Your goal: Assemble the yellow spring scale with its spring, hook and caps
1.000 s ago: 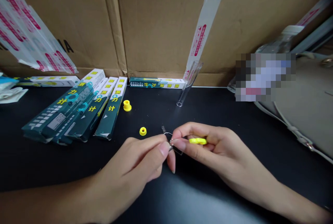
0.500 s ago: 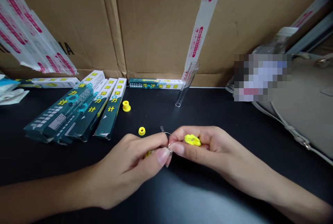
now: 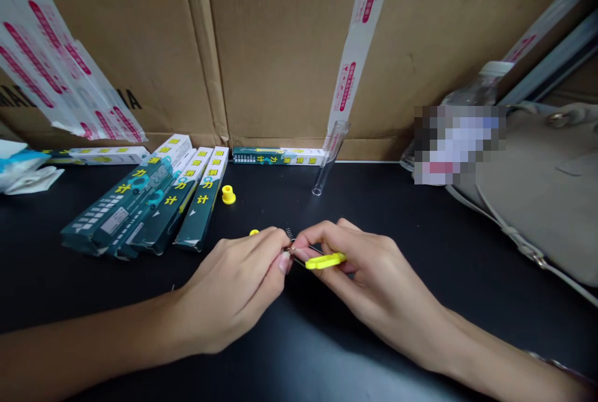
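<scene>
My left hand (image 3: 238, 283) is closed, thumb and index finger pinching a small metal part whose shape I cannot make out. Against those fingertips my right hand (image 3: 369, 271) is also closed, with a flat yellow plastic piece (image 3: 326, 260) between its fingers and thin wire showing beside it. A small coil spring (image 3: 288, 234) pokes out just beyond the fingertips. Partly hidden behind my left knuckles lies a yellow plastic ring (image 3: 253, 232). Farther back a flanged yellow plug (image 3: 228, 195) stands on the black table, and a clear plastic tube (image 3: 331, 157) is to its right.
Several green-and-white spring scale boxes (image 3: 126, 196) lie at the left, and another box (image 3: 280, 156) rests along the cardboard (image 3: 280, 47) at the back. On the right are a plastic bottle (image 3: 471, 91) and a beige bag (image 3: 542, 196). White-and-blue packaging (image 3: 28, 171) sits far left.
My right hand has turned, so the yellow piece now shows edge-on and has shifted left. Both hands moved slightly left, and my left hand now covers most of the yellow ring.
</scene>
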The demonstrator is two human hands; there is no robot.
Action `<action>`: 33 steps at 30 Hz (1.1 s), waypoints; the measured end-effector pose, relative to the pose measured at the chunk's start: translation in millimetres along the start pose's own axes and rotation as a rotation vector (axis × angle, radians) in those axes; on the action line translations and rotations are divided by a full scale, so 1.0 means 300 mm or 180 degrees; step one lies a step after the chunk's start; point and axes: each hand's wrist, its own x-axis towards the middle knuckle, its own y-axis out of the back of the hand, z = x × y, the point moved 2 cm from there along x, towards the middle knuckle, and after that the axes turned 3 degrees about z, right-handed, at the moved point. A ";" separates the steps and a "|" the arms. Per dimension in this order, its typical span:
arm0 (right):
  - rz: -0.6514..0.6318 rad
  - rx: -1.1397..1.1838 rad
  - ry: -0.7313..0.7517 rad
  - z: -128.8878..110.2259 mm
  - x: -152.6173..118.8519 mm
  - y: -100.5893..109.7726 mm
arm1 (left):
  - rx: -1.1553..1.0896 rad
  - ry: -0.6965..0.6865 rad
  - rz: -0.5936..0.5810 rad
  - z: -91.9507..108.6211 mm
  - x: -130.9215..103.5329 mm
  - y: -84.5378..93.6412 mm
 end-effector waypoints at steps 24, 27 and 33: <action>-0.0312 0.0507 -0.0608 -0.019 0.010 -0.028 | 0.0398 0.0079 0.0227 0.010 -0.015 0.005; -0.0368 0.0711 -0.0665 -0.014 0.010 -0.024 | 0.0312 0.0058 0.0178 0.009 -0.012 0.008; -0.0413 0.0408 -0.0401 -0.018 0.006 -0.012 | -0.0047 0.0062 -0.0005 0.008 0.003 0.018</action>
